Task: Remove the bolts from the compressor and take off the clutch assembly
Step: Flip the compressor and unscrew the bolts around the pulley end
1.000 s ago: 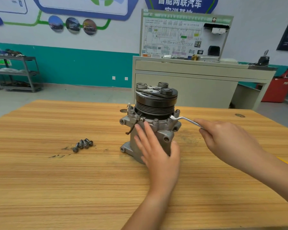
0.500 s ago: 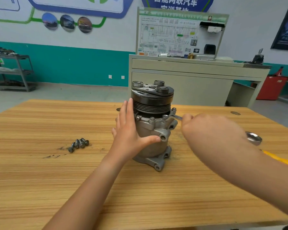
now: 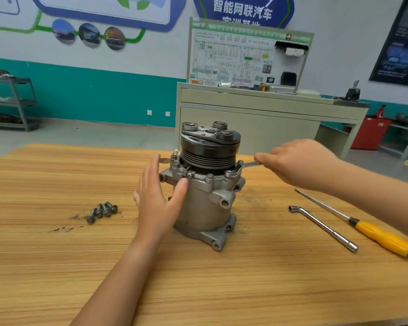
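A compressor [image 3: 205, 203] stands upright at the middle of the tabletop [image 3: 57, 255], with the black clutch assembly [image 3: 210, 147] on top. The left hand [image 3: 158, 196] is laid flat against its left side, fingers [image 3: 151, 170] straight, nothing gripped. The right hand [image 3: 302, 163] is curled round the handle of a wrench [image 3: 243, 167], whose ring end is seated on a flange bolt [image 3: 230, 173] at the right. The wrench's long axis runs rightward from bolt to hand, so the turn is judged to fall to the right hand. Loose bolts [image 3: 101, 211] lie well apart at the left.
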### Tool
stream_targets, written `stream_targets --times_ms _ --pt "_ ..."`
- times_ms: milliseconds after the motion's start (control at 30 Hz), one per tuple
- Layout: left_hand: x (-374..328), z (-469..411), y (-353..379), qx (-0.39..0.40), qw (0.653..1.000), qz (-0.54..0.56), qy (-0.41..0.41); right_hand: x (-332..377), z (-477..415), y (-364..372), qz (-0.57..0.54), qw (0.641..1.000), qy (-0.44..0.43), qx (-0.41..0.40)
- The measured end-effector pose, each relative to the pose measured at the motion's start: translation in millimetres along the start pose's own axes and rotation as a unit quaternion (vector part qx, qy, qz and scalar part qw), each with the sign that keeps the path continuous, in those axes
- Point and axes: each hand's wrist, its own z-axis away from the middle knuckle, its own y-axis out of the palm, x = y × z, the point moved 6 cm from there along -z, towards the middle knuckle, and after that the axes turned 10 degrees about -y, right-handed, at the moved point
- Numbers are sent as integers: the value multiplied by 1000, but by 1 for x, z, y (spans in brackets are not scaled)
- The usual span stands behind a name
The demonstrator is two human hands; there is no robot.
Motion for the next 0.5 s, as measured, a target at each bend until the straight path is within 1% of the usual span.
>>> stream_targets --times_ms 33,100,133,200,267,300,333,367,433,500 --pt "8 -2 0 11 1000 14 -23 1 -10 7 -3 1000 3 0" --pt "20 -2 5 67 994 65 -64 4 -23 18 -37 999 36 0" --pt "24 -1 7 83 990 85 -72 5 -24 22 -57 997 56 -17" --pt "29 -2 8 84 988 106 -80 4 -14 24 -120 984 106 -80" --pt "29 -3 7 70 986 126 -84 5 8 14 -219 949 153 -169" --pt "28 -4 6 60 986 130 -84 7 19 4 -240 933 172 -204" --pt "27 -5 5 51 986 132 -84 10 28 -5 -241 929 183 -212" --pt "27 -5 4 41 987 133 -83 16 34 -12 -234 937 180 -188" --pt "25 -3 3 26 988 132 -79 29 40 -21 -219 957 161 -105" --pt "23 4 2 9 989 132 -65 36 46 -29 -229 958 163 -55"
